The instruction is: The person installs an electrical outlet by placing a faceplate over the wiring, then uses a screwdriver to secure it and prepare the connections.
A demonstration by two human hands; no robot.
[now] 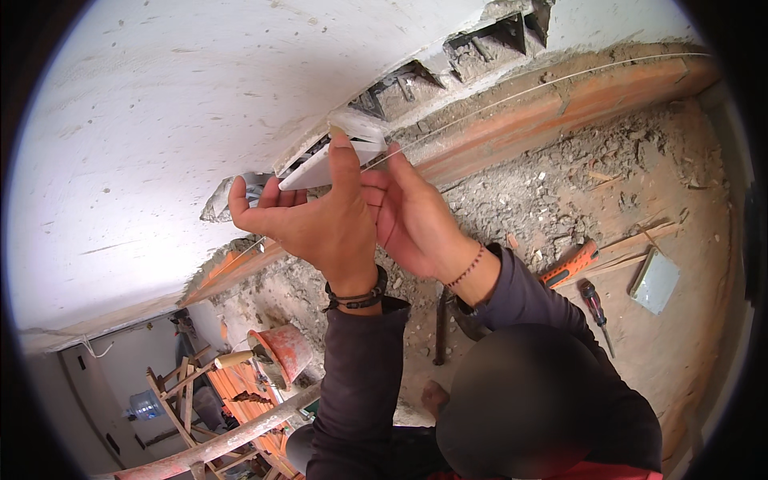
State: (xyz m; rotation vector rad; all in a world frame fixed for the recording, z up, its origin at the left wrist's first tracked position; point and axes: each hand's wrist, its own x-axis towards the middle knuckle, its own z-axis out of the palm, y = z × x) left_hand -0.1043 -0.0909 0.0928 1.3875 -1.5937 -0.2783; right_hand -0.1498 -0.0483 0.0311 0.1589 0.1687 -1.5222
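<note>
A pale, speckled wall point(184, 120), its lower part broken out into rough openings point(410, 86), rises behind a dusty floor point(632, 320) strewn with rubble point(560, 184). At those openings the left hand point(320, 228) pinches a white plate point(318, 171), tilted out from the wall, between thumb and fingers; the right hand point(412, 220) is half open at its right end, and I cannot tell whether it grips. Rightward on the floor lie an orange-handled tool point(570, 264) and a smaller screwdriver point(593, 302).

2 forearms point(358, 364) reach forward, left hand point(320, 228) with raised thumb point(345, 164), right hand point(418, 224) with curled fingers point(376, 192).
</note>
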